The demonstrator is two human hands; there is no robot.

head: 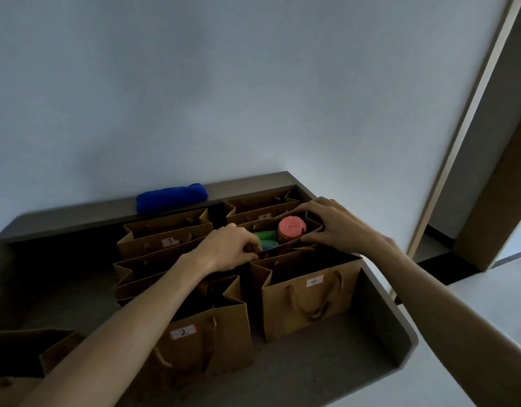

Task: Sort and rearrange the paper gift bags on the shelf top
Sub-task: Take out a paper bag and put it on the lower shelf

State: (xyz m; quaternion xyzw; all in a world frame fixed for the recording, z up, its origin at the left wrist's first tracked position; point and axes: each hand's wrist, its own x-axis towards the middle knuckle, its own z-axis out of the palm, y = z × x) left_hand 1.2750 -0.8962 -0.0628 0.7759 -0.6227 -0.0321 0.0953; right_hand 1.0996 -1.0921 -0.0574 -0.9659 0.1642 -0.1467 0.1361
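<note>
Both hands are on the open brown bag [294, 240] in the right column: the left hand [229, 249] pinches its near-left rim, the right hand [338, 223] curls round its far-right corner. Between them sit a pink-lidded jar [291, 228] and green items [265, 235]. Bag 4 [309, 301] stands just nearer.

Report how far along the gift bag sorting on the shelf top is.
Looks done: bags labelled 2, 3 and 4 stand upright in two rows. In hand: the left hand and right hand grip the rim of a middle bag holding a red-lidded jar. Left: placing it; a bag at lower left stands apart.
</note>
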